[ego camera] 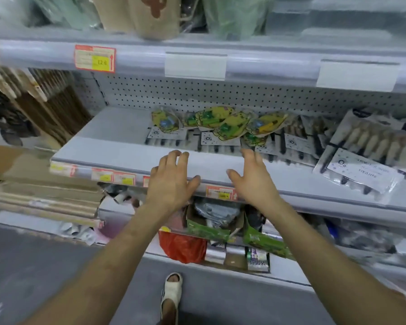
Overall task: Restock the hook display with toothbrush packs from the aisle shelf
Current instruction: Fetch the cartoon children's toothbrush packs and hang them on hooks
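Observation:
Toothbrush packs (288, 141) with dark handles and white cards lie flat in a loose pile on the grey middle shelf (117, 151). Several yellow-green cartoon packs (223, 124) rest on top of them near the pegboard back. A larger pack of pale brushes (366, 146) lies at the right. My left hand (171, 178) and my right hand (251, 178) hover side by side over the shelf's front edge, fingers spread, holding nothing. Both stop short of the packs, a little in front of them.
A pegboard wall (220, 92) backs the shelf, with no hooks visible on it. The upper shelf lip (197, 64) overhangs with price labels. Brown bundled goods (40, 106) hang at left. Green boxes (209, 228) and a red bag (183, 247) fill lower shelves. My sandalled foot (171, 294) stands below.

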A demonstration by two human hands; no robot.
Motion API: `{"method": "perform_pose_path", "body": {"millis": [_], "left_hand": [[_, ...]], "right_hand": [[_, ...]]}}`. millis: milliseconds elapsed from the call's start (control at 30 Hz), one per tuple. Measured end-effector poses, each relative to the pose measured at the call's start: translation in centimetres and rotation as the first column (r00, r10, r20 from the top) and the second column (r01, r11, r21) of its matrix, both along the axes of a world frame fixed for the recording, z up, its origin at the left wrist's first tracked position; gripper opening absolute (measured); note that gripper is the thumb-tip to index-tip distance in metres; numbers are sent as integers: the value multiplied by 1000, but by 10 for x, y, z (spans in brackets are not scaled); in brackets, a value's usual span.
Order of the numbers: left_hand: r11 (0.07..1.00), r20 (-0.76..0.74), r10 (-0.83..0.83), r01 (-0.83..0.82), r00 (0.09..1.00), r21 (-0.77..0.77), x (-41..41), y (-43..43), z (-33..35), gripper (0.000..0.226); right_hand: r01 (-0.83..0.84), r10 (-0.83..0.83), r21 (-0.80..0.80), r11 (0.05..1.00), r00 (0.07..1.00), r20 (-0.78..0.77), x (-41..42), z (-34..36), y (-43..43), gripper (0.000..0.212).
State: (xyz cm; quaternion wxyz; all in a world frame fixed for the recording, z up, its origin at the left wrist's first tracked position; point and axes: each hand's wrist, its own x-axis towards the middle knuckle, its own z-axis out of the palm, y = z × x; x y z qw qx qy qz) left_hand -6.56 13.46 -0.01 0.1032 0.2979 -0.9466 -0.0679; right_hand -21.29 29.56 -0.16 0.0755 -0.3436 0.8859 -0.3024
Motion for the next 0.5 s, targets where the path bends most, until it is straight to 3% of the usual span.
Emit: {"method": "perform_pose_path", "body": {"millis": [267,500], "left_hand": [[996,-19,-70,69,997,-53,-57,-75,-26,54],[989,-36,-145,144,989,-34,-96,-109,-38,63]], "right_hand": [[229,-227,-72,971,973,40,-76,-26,-96,66],[414,-409,-138,900,910,62,-107,-41,-132,64]]}}
